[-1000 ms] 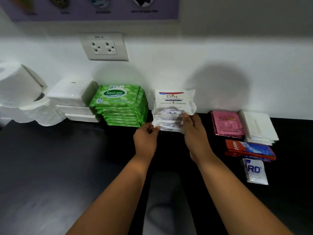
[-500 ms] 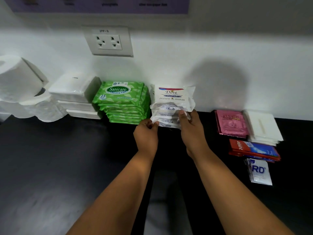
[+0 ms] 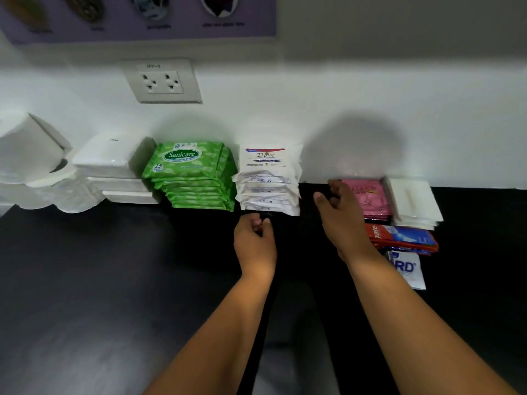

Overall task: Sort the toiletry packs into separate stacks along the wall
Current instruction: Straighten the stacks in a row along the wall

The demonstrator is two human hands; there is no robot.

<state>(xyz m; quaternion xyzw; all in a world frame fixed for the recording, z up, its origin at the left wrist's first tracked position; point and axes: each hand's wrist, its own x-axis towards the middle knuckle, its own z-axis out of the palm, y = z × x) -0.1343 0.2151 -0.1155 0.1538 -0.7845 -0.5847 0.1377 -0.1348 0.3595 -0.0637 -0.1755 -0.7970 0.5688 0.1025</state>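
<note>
Head view: the left hand [image 3: 254, 240] hangs loosely curled and holds nothing, just in front of the white Dove pack stack [image 3: 269, 181] at the wall. The right hand [image 3: 340, 220], fingers relaxed and apart, grips nothing beside the pink sachets [image 3: 369, 196]. Green Sanicare wipes stack [image 3: 194, 173] stands left of the Dove packs.
</note>
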